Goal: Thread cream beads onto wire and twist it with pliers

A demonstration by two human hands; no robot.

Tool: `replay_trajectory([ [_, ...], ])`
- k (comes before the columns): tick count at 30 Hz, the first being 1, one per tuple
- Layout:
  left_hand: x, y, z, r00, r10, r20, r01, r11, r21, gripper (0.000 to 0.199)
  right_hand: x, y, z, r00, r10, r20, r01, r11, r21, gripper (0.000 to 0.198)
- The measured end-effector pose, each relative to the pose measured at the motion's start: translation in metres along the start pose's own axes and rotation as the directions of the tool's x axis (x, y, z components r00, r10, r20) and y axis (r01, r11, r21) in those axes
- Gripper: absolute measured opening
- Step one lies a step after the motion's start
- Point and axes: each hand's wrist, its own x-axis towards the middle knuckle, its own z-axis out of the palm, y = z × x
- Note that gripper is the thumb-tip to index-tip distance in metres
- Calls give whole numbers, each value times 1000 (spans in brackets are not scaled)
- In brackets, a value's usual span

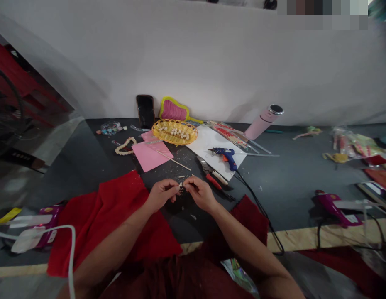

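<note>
My left hand (163, 193) and my right hand (199, 193) meet above the dark table, thumbs and fingers pinched together. Between their fingertips is a small cream-white bead-like piece (181, 189), partly covered and too small to make out fully. Just beyond my right hand lie red-handled pliers (215, 181) and a blue glue gun (228, 158) on white paper (205, 141). A thin stick (177, 162) rests partly on pink paper (152, 155), with pale crumbs scattered nearby. Behind stands a yellow woven basket (160, 136) holding small cream pieces. A cream heart-shaped frame (126, 151) lies left of the pink paper.
Red cloth (108, 216) spreads under my left forearm. The glue gun's black cable (258, 203) runs over the front edge. A pink bottle (262, 122), a phone (145, 111) and a yellow-edged pink thread piece (174, 110) stand near the wall. Purple devices (339, 209) lie on both sides.
</note>
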Motion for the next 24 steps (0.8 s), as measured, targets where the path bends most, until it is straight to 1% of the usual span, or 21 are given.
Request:
replay_trajectory([
  [2, 1, 3, -2, 998, 28, -55, -28, 1000, 2, 21, 3, 1, -8, 999, -33, -30, 30, 996, -80, 13],
  [4, 2, 4, -5, 994, 57, -99, -57, 998, 4, 20, 7, 1, -14, 995, -99, -27, 93, 980, -173, 15],
  [7, 3, 1, -8, 989, 69, -132, -68, 998, 14, 19, 10, 0, -17, 980, -192, 49, 198, 935, -296, 16],
  [10, 4, -2, -9, 985, 57, -161, -56, 998, 12, 20, 10, 1, -16, 970, -208, 125, 240, 902, -359, 17],
  [12, 6, -4, -9, 980, 66, -185, -65, 998, 13, 20, 9, 3, -15, 966, -204, 158, 250, 891, -378, 17],
  [14, 8, -5, -9, 975, 78, -208, -77, 997, 11, 20, 8, 7, -17, 967, -198, 161, 247, 885, -394, 19],
  [16, 9, -6, -11, 972, 79, -222, -82, 997, -2, 20, 8, 11, -21, 975, -186, 125, 222, 879, -422, 23],
  [20, 10, -7, -12, 976, 54, -213, -64, 997, -38, 20, 10, 12, -29, 986, -169, 11, 153, 862, -482, 30],
  [22, 10, -7, -12, 976, 44, -213, -54, 998, -40, 20, 11, 9, -32, 983, -186, 2, 161, 848, -505, 34],
  [24, 10, -7, -13, 976, 41, -213, -49, 998, -33, 20, 12, 7, -32, 978, -204, 30, 189, 827, -530, 37],
])
